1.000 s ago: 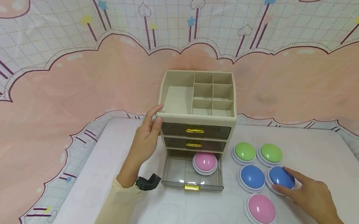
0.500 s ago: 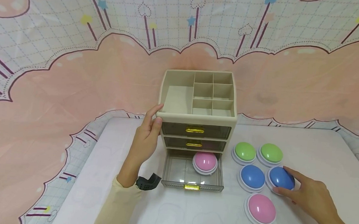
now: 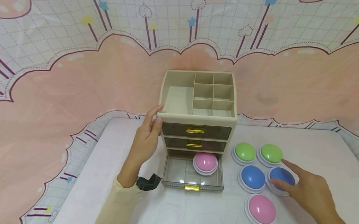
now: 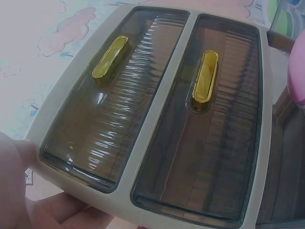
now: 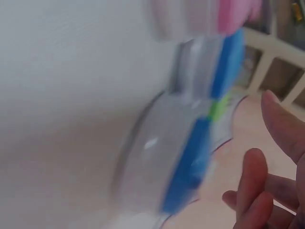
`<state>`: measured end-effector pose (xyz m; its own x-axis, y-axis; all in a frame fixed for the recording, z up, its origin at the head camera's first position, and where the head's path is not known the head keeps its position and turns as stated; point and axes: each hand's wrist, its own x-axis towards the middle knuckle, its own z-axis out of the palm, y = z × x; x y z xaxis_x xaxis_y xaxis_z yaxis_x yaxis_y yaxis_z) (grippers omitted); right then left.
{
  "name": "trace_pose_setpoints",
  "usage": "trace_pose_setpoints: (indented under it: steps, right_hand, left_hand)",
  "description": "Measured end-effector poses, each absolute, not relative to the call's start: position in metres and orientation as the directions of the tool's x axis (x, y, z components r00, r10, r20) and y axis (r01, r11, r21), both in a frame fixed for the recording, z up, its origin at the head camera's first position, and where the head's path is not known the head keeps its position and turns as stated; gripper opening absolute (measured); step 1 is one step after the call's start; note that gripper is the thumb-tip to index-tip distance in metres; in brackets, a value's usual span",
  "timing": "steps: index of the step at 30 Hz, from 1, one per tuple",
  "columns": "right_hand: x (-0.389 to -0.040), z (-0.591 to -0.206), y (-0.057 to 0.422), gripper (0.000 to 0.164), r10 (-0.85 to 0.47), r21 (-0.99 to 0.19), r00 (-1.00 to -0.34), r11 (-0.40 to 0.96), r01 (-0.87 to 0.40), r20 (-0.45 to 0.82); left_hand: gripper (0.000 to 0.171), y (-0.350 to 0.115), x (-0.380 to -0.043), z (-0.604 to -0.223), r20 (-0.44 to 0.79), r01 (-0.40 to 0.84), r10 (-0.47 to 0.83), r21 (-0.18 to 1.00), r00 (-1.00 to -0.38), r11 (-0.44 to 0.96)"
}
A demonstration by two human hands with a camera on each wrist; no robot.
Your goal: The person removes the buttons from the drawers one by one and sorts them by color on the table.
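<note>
A cream desktop drawer organizer [image 3: 197,117] stands at the back middle, gripped at its left front corner by my left hand [image 3: 146,141]. Its bottom drawer [image 3: 175,170] is pulled out and holds a pink dome button [image 3: 205,161] with a white base. On the right, my right hand [image 3: 312,192] hovers over a blue dome button [image 3: 285,175], thumb and index finger spread, the thumb overlapping it in the head view. In the right wrist view, the fingers [image 5: 283,124] are apart from the blurred blue button [image 5: 188,167].
Two green dome buttons [image 3: 245,151] sit behind a second blue button [image 3: 252,176]. Nearer the front lies another pink button [image 3: 262,209]. The organizer's upper two drawers with gold handles [image 4: 206,76] are closed. A patterned cloth [image 3: 107,72] hangs behind the white table [image 3: 321,146].
My right hand's thumb and index finger have come away from the right blue button and spread, the hand rising slightly. My left hand has stayed on the organizer.
</note>
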<state>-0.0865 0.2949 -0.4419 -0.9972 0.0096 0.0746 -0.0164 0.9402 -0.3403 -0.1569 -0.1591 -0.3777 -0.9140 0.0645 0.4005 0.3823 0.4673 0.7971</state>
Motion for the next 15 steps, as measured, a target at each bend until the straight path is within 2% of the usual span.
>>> trace_pose_setpoints:
  steps: [5,15]
  right_hand:
    - [-0.088,-0.427,0.266,0.080,-0.065,-0.377,-0.976,0.915,-0.142,0.210]
    - [-0.091,-0.406,0.209,0.068,-0.229,-0.463,-0.935,0.821,-0.334,0.269]
  left_hand:
    - [0.043,-0.160,-0.157,-0.378,0.399,0.379,0.062,0.794,-0.915,0.475]
    - [0.042,-0.159,-0.157,-0.377,0.396,0.378,0.065,0.796,-0.916,0.473]
